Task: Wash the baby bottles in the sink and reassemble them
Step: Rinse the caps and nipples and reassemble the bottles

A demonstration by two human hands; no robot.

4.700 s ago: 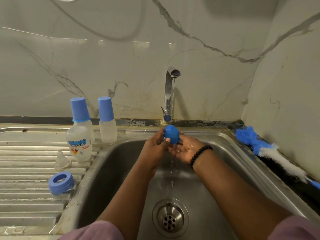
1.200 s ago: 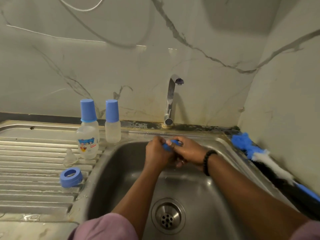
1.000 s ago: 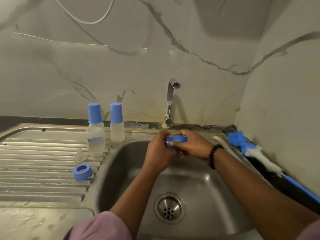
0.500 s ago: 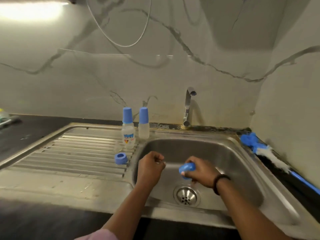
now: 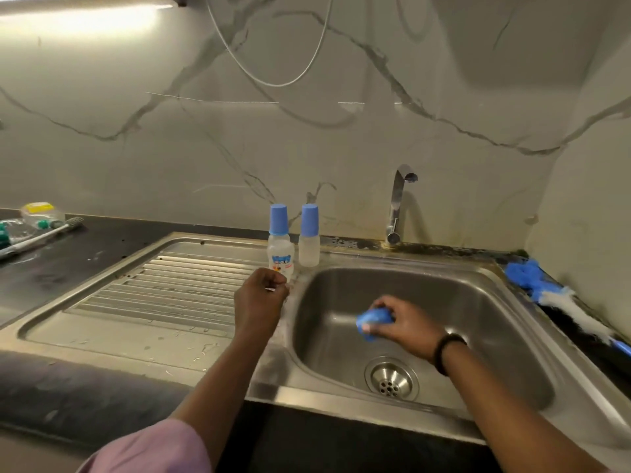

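My right hand (image 5: pixel 406 324) is shut on a blue bottle cap (image 5: pixel 373 319) and holds it low over the steel sink basin (image 5: pixel 478 302). My left hand (image 5: pixel 261 297) hovers with curled fingers over the drainboard's right edge, just in front of the printed baby bottle (image 5: pixel 280 259). A plain baby bottle (image 5: pixel 309 250) stands beside it; both are upright and carry blue caps. The left hand hides the spot where a blue ring and a clear nipple lay, and I cannot see what its fingers hold.
The tap (image 5: pixel 397 203) at the back of the sink is not running. A blue and white bottle brush (image 5: pixel 560 298) lies on the right counter. The ribbed drainboard (image 5: pixel 153 295) stretches left. A brush (image 5: pixel 41 233) and plastic items rest on the dark far-left counter.
The view has pulled back. My left hand left the cap and moved left to the drainboard by the bottles. My right hand keeps the blue cap, lower in the basin.
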